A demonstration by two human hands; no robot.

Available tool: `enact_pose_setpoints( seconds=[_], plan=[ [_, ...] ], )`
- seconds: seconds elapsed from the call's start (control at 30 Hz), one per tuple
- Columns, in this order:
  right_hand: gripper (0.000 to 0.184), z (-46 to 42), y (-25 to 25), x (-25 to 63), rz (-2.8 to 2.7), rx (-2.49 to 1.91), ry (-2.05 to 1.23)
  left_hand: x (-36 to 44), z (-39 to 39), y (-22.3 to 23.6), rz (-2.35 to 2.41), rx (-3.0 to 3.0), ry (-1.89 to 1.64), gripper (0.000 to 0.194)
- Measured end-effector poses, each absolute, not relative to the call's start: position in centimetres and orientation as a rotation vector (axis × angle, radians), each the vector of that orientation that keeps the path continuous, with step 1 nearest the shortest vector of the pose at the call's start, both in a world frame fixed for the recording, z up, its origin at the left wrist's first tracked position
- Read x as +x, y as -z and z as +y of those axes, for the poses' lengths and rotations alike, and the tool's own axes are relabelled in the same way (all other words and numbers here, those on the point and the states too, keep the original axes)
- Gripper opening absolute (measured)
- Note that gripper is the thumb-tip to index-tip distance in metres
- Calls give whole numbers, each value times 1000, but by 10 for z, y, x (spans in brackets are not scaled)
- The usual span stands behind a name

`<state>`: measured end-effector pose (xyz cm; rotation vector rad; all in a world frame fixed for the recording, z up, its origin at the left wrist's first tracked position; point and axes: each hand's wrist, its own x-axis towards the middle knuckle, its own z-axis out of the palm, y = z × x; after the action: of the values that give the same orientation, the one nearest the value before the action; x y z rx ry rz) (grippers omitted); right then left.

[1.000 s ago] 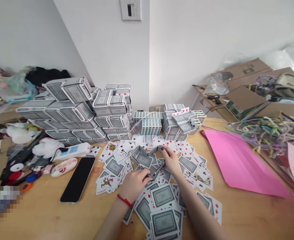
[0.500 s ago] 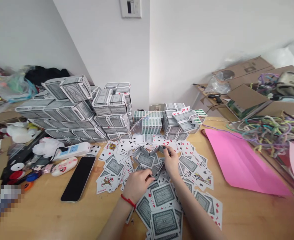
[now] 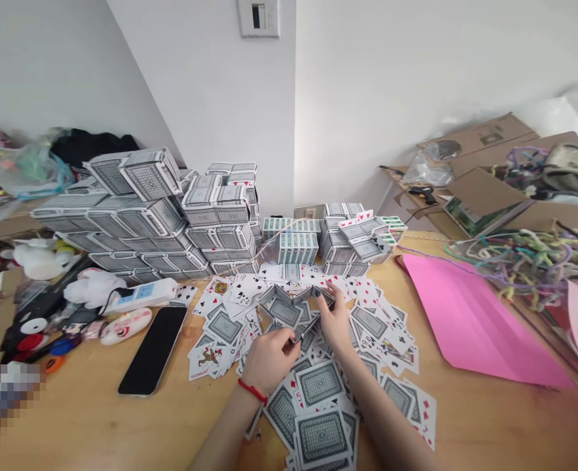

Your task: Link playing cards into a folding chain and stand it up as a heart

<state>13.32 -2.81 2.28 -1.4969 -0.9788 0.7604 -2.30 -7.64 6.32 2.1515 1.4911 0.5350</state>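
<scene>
A heart-shaped frame of folded playing cards [image 3: 302, 294] stands on edge among loose cards. At its near point, my left hand [image 3: 271, 356] has thumb and fingers closed on the card wall; a red cord circles that wrist. My right hand [image 3: 336, 322] curves around the frame's right side, thumb inside and fingers outside, gripping the wall. Loose face-down cards [image 3: 319, 384] lie between my forearms. More cards spread to both sides, including a joker [image 3: 209, 360] on the left and face-down cards [image 3: 370, 322] on the right.
Stacked card blocks [image 3: 146, 219] rise at the back left, with smaller card stacks [image 3: 340, 242] at the back centre. A phone [image 3: 154, 351] and a power strip [image 3: 141, 296] lie left. Pink paper [image 3: 470, 320] and a pipe-cleaner tangle [image 3: 539, 261] occupy the right.
My right hand has shifted slightly left, its thumb lower and a finger lifted apart from it. My left fingers have moved slightly left and up at the frame's near point.
</scene>
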Motion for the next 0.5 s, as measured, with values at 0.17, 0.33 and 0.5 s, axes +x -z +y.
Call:
enact_pose_setpoints(
  seconds=[0.17,0.33,0.5],
  plan=[
    [57,-42,-28,152,-781,-1552,-822,-26,-75,-68,1492,2091,-590,10],
    [66,-51,-28,157,-696,-1661,-1051,-24,-74,-68,1484,2099,-537,11],
    [62,-44,-28,147,-837,-1690,-1027,-23,-73,-75,1475,2077,-519,10]
  ],
)
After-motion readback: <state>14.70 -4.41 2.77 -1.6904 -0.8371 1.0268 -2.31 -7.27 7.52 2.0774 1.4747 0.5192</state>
